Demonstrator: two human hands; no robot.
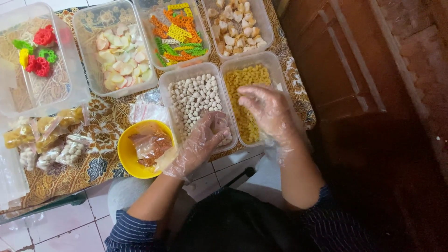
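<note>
Head view: left hand [201,140], in thin plastic glove, cupped over near end of tub of small pale balls [195,100] at frame centre, fingers curled, apparently holding a few. Right hand [267,108], also gloved, fingers bunched over tub of yellow curled pieces [247,93] just right of it; cannot tell whether anything pinched. Hands apart. Pieces look dry, light, brittle; likely slippery against glove film, so better scooped in curled fingers than pinched. Yellow bowl [128,154] with crumpled bag lower left of centre.
</note>
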